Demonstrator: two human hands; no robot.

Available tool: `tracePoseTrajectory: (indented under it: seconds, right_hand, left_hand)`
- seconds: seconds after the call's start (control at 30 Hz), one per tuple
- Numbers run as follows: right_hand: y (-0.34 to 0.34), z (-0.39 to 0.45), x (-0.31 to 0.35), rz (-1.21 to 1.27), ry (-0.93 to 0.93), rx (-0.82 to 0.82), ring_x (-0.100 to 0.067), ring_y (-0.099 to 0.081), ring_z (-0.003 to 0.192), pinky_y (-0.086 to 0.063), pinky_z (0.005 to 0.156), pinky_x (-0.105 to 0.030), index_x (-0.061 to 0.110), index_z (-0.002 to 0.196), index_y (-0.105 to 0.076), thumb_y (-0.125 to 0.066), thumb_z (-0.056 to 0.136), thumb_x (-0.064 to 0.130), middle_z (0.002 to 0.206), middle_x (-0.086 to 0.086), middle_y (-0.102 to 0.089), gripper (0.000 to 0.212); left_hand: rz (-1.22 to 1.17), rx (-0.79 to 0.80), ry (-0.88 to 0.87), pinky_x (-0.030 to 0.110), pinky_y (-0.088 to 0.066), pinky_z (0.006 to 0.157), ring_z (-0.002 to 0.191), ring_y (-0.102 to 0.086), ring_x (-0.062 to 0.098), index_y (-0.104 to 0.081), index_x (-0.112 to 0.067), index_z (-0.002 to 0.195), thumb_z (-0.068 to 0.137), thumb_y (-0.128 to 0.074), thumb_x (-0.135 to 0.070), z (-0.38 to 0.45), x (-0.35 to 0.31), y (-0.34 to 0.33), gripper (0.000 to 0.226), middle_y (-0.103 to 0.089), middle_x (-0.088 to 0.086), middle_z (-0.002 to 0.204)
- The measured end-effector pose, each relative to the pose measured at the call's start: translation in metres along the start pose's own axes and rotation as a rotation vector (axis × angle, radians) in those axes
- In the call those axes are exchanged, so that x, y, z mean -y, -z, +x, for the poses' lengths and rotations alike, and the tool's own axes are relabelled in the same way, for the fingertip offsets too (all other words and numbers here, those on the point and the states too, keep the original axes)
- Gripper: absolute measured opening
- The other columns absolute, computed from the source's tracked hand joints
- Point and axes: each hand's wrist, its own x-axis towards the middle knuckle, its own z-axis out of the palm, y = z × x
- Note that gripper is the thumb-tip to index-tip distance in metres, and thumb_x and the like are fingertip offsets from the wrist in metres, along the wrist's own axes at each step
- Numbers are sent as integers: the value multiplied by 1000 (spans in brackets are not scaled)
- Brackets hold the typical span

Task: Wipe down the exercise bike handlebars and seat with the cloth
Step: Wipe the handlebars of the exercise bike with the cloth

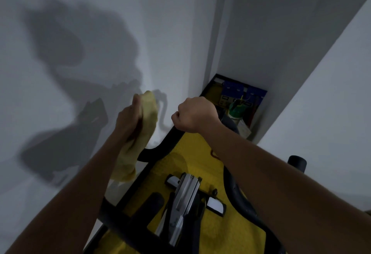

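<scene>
White wall (180, 22) beside handlebars (160, 147).

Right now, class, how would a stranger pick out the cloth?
Find the black exercise bike handlebars by the white wall. On their left end, the left hand grips the pale yellow cloth, unlike the bare right hand.

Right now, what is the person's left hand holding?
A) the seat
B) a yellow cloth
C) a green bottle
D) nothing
B: the left hand grips a yellow cloth on the end of the black handlebar, while the right hand clasps the other end.
</scene>
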Motion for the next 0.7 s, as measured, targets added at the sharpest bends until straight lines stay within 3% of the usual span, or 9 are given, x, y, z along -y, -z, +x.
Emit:
tracePoseTrajectory:
  seconds: [0.1, 0.2, 0.33, 0.4, 0.47, 0.5, 0.57, 0.63, 0.7]
  right_hand:
    - [1, 0, 0, -2, 11, 3, -17, -38, 45, -23, 47, -25, 15, 49, -42, -35, 97, 36, 50, 1, -42, 53]
    - [2, 1, 0, -2, 16, -1, -17, -36, 44, -24, 47, -25, 14, 49, -41, -35, 97, 36, 50, 1, -40, 52]
    - [1, -1, 0, 6, 8, 2, -17, -36, 45, -24, 47, -24, 14, 49, -41, -36, 96, 35, 49, 1, -39, 52]
    - [0, -1, 1, 6, 7, -1, -17, -35, 44, -23, 47, -24, 14, 49, -40, -36, 96, 35, 49, 1, -39, 51]
    - [1, -1, 1, 9, 4, -2, -16, -35, 44, -24, 47, -24, 14, 49, -40, -36, 95, 34, 49, 1, -39, 51]
    - [1, -1, 1, 12, 1, -2, -17, -36, 45, -24, 47, -24, 14, 49, -40, -36, 95, 34, 49, 1, -39, 51]
    - [1, -2, 1, 15, -1, -4, -17, -37, 45, -25, 47, -24, 14, 49, -41, -36, 95, 34, 49, 1, -40, 50]
    - [1, -3, 1, 11, 3, -5, -17, -38, 45, -25, 47, -24, 14, 49, -41, -36, 95, 34, 50, 1, -41, 50]
    - [0, -2, 2, 10, 2, -1, -17, -38, 45, -25, 46, -25, 15, 49, -42, -35, 95, 34, 50, 1, -42, 50]
  left_hand:
    - [59, 77, 91, 52, -40, 108, 110, -62, 42, -64, 3, 118, 94, -5, -77, -9, 15, 9, 103, -67, 27, 113]
    - [188, 102, 51, 52, -39, 107, 111, -61, 43, -52, -4, 139, 96, -4, -71, -21, 29, 16, 93, -65, 28, 117]
    - [217, 144, 61, 48, -43, 100, 94, -65, 35, -67, -14, 102, 91, 2, -78, -38, 52, 24, 94, -69, 17, 98]
    - [406, 197, 14, 46, -49, 93, 86, -66, 29, -66, -9, 108, 96, -3, -72, -53, 67, 33, 90, -69, 12, 92]
    - [720, 190, -163, 41, -52, 84, 89, -66, 27, -39, 0, 150, 107, -24, -49, -67, 78, 40, 66, -66, 14, 110]
    - [774, 187, -212, 40, -53, 82, 93, -66, 28, -16, 0, 158, 108, -34, -37, -72, 84, 41, 65, -62, 15, 118]
    - [762, 211, -213, 37, -54, 79, 91, -64, 25, -3, -3, 160, 107, -40, -29, -79, 91, 43, 70, -59, 13, 119]
    - [672, 173, -104, 32, -47, 74, 80, -58, 16, -19, -9, 159, 108, -32, -32, -84, 92, 43, 57, -60, 5, 106]
    - [564, 107, -34, 31, -40, 72, 74, -55, 15, -49, -8, 137, 109, -26, -39, -85, 97, 43, 47, -57, 0, 89]
